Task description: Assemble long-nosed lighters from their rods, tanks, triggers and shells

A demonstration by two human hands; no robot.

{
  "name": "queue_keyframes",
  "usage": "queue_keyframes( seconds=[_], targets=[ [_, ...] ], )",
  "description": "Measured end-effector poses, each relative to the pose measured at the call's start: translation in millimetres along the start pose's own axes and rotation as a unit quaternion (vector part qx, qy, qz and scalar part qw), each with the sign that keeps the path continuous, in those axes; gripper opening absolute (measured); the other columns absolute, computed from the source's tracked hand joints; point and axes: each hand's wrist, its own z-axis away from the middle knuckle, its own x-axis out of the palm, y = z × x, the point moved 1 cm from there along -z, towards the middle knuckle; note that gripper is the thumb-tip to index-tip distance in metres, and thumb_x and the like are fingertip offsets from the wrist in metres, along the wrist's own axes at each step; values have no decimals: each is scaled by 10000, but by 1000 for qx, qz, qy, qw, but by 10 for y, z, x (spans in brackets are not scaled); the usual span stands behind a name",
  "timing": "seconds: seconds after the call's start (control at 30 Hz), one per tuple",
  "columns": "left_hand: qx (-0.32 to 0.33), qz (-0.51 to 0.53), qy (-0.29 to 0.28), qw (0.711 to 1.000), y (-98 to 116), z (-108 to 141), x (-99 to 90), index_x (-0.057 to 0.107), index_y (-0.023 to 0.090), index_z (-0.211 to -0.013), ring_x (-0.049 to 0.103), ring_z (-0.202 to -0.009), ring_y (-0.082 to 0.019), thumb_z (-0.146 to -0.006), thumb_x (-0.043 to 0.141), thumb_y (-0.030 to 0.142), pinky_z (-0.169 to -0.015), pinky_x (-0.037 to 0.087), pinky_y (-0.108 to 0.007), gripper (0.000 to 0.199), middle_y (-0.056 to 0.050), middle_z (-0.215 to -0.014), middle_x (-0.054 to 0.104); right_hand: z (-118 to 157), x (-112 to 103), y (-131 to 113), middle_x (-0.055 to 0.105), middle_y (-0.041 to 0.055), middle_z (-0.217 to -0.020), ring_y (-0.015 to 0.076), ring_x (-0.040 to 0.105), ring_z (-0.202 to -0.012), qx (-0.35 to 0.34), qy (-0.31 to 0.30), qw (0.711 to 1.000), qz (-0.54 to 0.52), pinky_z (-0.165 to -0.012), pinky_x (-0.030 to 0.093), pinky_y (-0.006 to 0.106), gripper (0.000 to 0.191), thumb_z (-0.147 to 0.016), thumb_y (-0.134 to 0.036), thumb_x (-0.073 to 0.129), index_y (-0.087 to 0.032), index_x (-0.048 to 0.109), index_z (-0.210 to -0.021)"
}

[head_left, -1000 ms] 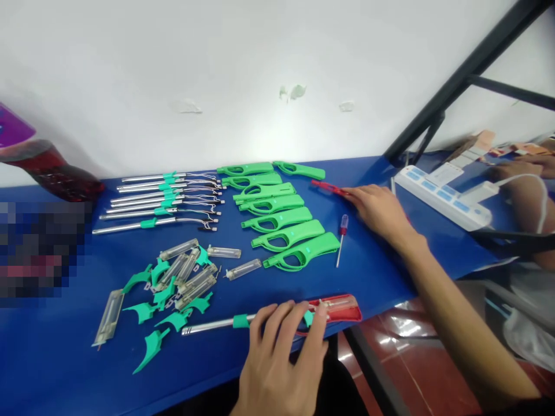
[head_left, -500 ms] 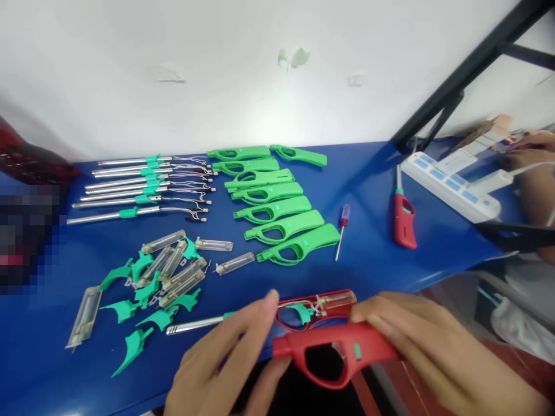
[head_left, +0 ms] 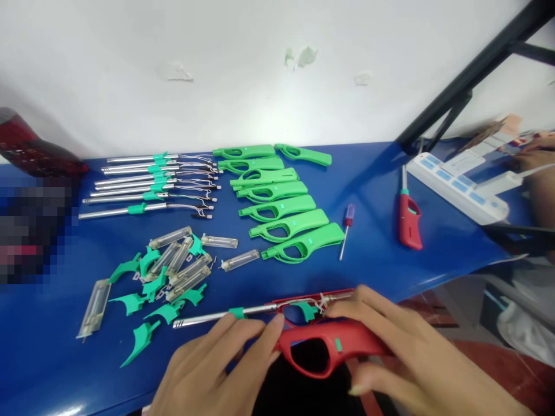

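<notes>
My left hand (head_left: 221,364) pinches the narrow front end of a red lighter casing half (head_left: 333,341) near the table's front edge. My right hand (head_left: 394,341) is around the wide handle end, its thumb below and its fingers reaching over the top. Just behind lies the other red casing half (head_left: 281,315), open side up, holding a green trigger (head_left: 309,311), thin wires and part of a clear fuel tank. A metal lighter tube (head_left: 203,318) with a green collar extends left from it. My right fingertips touch or hover over the tank, partly hiding it.
Several green casings (head_left: 295,219) lie in a column behind. Metal tubes with wires (head_left: 130,185) sit at left; clear tanks (head_left: 186,277) and green triggers (head_left: 141,341) lie nearer. A screwdriver (head_left: 349,216), red lighter (head_left: 409,222) and power strip (head_left: 455,188) are right. Another person's hand (head_left: 540,150) shows far right.
The held casing half has shifted left and slightly up with my hands. My right fingers have moved left over the fuel tank in the lying half, and the right thumb now shows below the casing.
</notes>
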Motion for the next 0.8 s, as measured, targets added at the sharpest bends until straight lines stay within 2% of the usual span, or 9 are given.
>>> queue_keyframes(
  seconds=[0.13,0.2,0.33,0.43,0.67,0.8],
  targets=[
    [13,-12,-35,999,-76,79,53,681,280,-1378,757,-1117,-227,-1097,474,200,-973,626,-378,358,-17,-1314,761,41,52,10,706,40,-1237,179,769,-1011,-11,3,1000,7,-848,645,251,523,-1043,-563,574,-365,511,-1523],
    [10,4,-43,999,-78,46,63,708,270,-1325,753,-1085,-226,-1092,463,165,-991,615,-408,354,-19,-1320,757,57,84,23,687,57,-1261,176,747,-1052,-31,25,999,16,-890,628,251,546,-1065,-504,570,-341,468,-1576],
    [-18,2,-20,1000,-37,-83,92,676,203,-1367,725,-1018,-238,-1084,489,151,-824,628,-368,343,-67,-1222,772,37,135,57,700,65,-1208,205,686,-1091,-66,93,992,56,-948,577,321,475,-1069,-427,597,-299,545,-1524],
    [-30,-10,-8,999,2,-134,121,626,170,-1429,688,-1024,-248,-1070,512,133,-712,593,-330,378,-102,-1218,743,-26,161,82,715,71,-1212,229,640,-1138,-80,116,987,82,-991,528,376,437,-1066,-428,599,-262,589,-1470],
    [-57,1,5,998,66,-150,185,624,157,-1423,600,-1036,-249,-1000,514,3,-757,561,-338,463,-113,-1221,680,-91,252,165,696,90,-1242,265,568,-1237,-69,115,987,93,-1009,525,410,405,-1067,-384,602,-227,608,-1441],
    [-53,-2,-25,998,45,-151,234,633,140,-1409,573,-1042,-263,-978,521,-1,-734,564,-342,467,-128,-1238,658,-82,292,186,681,95,-1236,268,568,-1215,-60,99,989,96,-992,537,414,439,-1065,-378,600,-238,586,-1481]
  ],
)
